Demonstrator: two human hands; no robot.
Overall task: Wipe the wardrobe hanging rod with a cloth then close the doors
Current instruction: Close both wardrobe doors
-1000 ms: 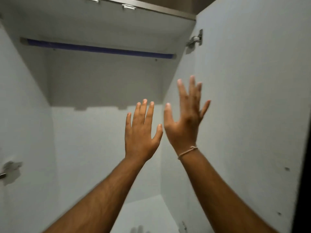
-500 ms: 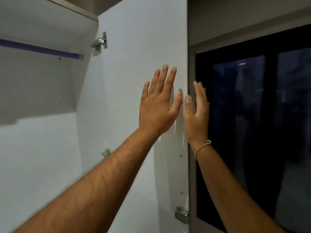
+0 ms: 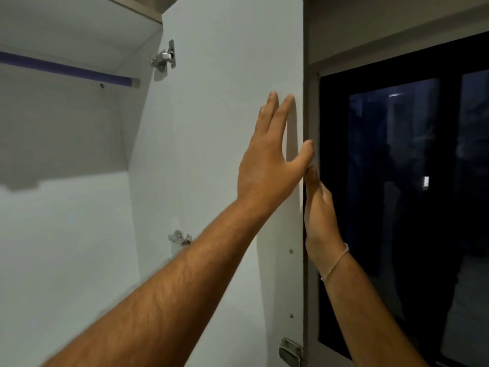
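The purple hanging rod [image 3: 66, 68] runs across the top of the white wardrobe interior at the upper left. The right wardrobe door [image 3: 211, 128] stands open, its white inner face toward me. My left hand [image 3: 267, 160] lies flat on that face near the free edge, fingers straight and pointing up, thumb at the edge. My right hand [image 3: 320, 215] is at the same edge just below; its thumb is on my side and its fingers are hidden behind the door. No cloth is in view.
Two metal hinges [image 3: 165, 59] [image 3: 181, 238] join the door to the wardrobe's side wall. A metal catch [image 3: 289, 350] sits at the door's lower edge. A dark window [image 3: 397, 181] fills the right, close behind the door.
My view swung right from the wardrobe interior to the open right door. Both hands moved from mid-air onto the door's free edge, the right hand slipping behind it.
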